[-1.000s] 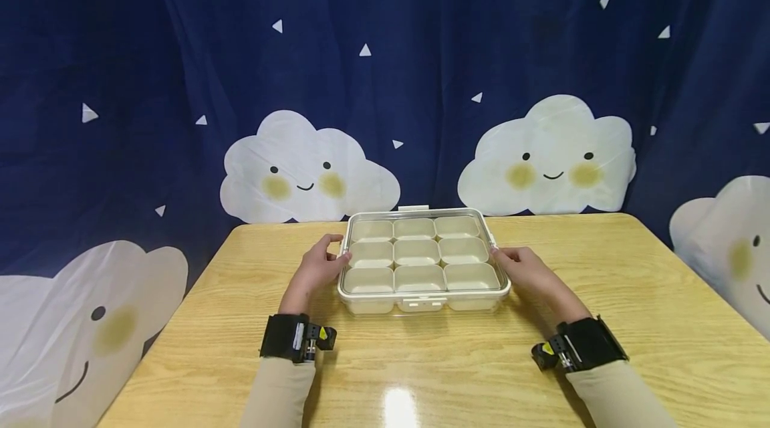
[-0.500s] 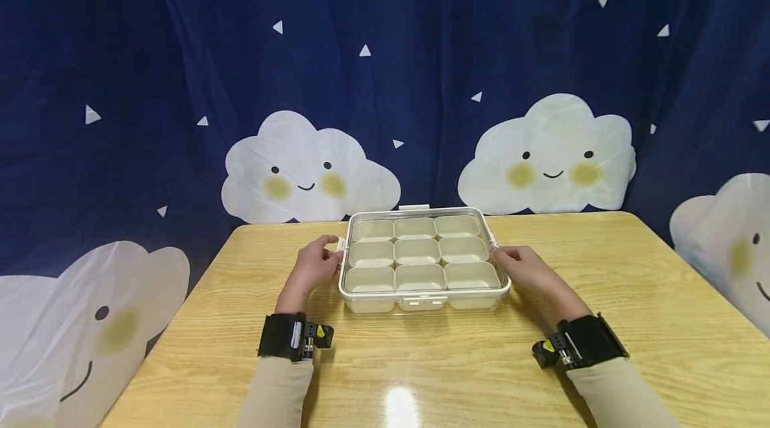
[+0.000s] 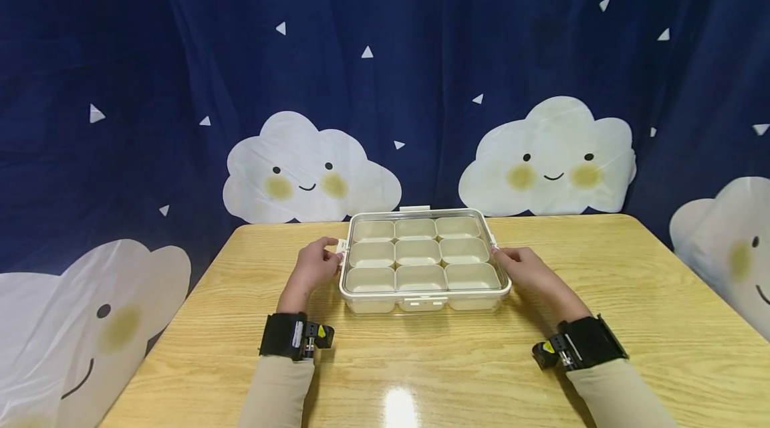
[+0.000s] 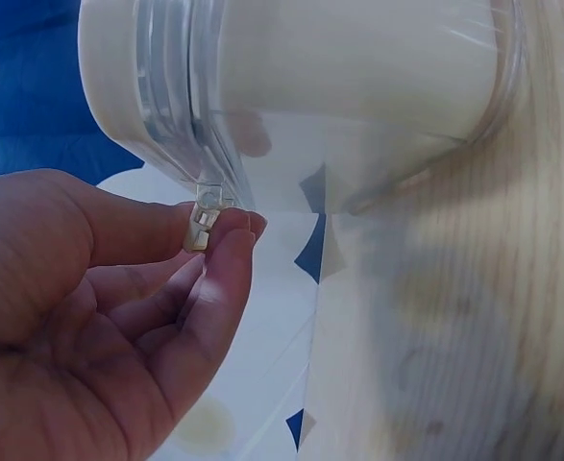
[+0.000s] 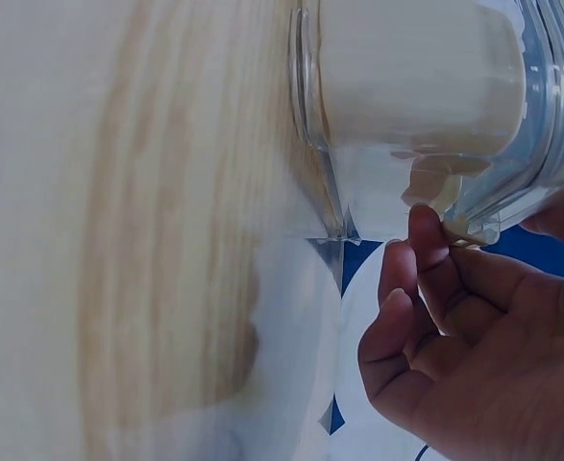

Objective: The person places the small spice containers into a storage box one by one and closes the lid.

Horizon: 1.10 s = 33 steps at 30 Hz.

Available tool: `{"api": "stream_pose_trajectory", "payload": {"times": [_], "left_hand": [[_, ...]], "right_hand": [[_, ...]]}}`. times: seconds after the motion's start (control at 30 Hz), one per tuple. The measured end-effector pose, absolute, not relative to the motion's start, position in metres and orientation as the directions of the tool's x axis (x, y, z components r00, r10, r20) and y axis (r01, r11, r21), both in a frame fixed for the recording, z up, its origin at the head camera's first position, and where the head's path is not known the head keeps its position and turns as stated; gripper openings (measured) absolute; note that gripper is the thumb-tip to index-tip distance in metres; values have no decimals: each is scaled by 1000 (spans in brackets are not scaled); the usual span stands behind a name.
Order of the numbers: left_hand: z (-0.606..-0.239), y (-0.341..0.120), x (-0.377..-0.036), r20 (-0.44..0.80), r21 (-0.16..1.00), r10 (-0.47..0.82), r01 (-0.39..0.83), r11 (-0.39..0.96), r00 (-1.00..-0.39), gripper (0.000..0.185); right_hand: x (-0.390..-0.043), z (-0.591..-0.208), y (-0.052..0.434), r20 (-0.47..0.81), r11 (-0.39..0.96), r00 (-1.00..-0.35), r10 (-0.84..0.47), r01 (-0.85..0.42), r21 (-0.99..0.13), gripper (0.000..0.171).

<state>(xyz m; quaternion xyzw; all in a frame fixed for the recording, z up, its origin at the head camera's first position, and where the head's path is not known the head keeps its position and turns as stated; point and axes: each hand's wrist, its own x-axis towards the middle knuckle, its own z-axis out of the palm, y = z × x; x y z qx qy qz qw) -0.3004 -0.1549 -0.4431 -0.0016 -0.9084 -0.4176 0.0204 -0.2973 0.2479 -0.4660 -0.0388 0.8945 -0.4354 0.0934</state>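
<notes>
A clear rectangular storage box (image 3: 421, 313) with a cream-rimmed lid (image 3: 385, 294) holds several cream compartments in rows. At its left side my left hand (image 3: 315, 264) pinches a small cream latch (image 4: 203, 219) between thumb and fingertips; the latch sticks outward from the rim. My right hand (image 3: 526, 271) is at the opposite side, its thumb at the lid's edge. In the right wrist view its curled fingers (image 5: 426, 240) hold the right-side latch (image 5: 471, 231) from below. The front latch (image 3: 425, 301) lies against the box, while the back latch (image 3: 415, 208) projects beyond the rim.
The box stands on a light wooden table (image 3: 361, 374), toward its back edge. Behind hangs a dark blue curtain (image 3: 421, 80) with smiling white clouds (image 3: 550, 154). Each wrist wears a black strap (image 3: 283, 336) with a small camera.
My left hand has shifted slightly left, its thumb off the lid's edge, and the left latch now shows swung out in its fingers. The right hand and the box have hardly moved.
</notes>
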Motion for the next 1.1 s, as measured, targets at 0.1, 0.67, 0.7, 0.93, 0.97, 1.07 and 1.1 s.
{"api": "stream_pose_trajectory", "payload": {"times": [0.1, 0.67, 0.7, 0.93, 0.97, 1.07, 1.1], "left_hand": [[-444, -155, -301, 42, 758, -16, 21, 652, -999, 42], [-446, -156, -301, 4, 769, -37, -20, 638, -999, 41], [-446, -156, -301, -1, 769, -37, -25, 638, -999, 41], [-446, -155, -302, -28, 771, -43, -49, 635, -999, 36], [-446, -155, -302, -30, 774, -47, -53, 631, -998, 35], [-447, -155, -303, -24, 778, -51, -51, 626, -998, 31], [-447, -155, -303, -21, 780, -54, -50, 624, -998, 29]], "right_hand": [[-298, -467, 248, -122, 619, -980, -156, -1, -786, 64], [-299, -468, 248, -143, 600, -978, -150, 25, -799, 67], [-299, -468, 248, -143, 598, -979, -147, 27, -801, 67], [-298, -468, 247, -129, 608, -980, -148, 12, -793, 67], [-298, -468, 247, -128, 608, -980, -150, 11, -794, 66], [-297, -467, 247, -126, 606, -980, -153, 7, -795, 65], [-297, -467, 247, -125, 605, -980, -153, 7, -796, 65]]}}
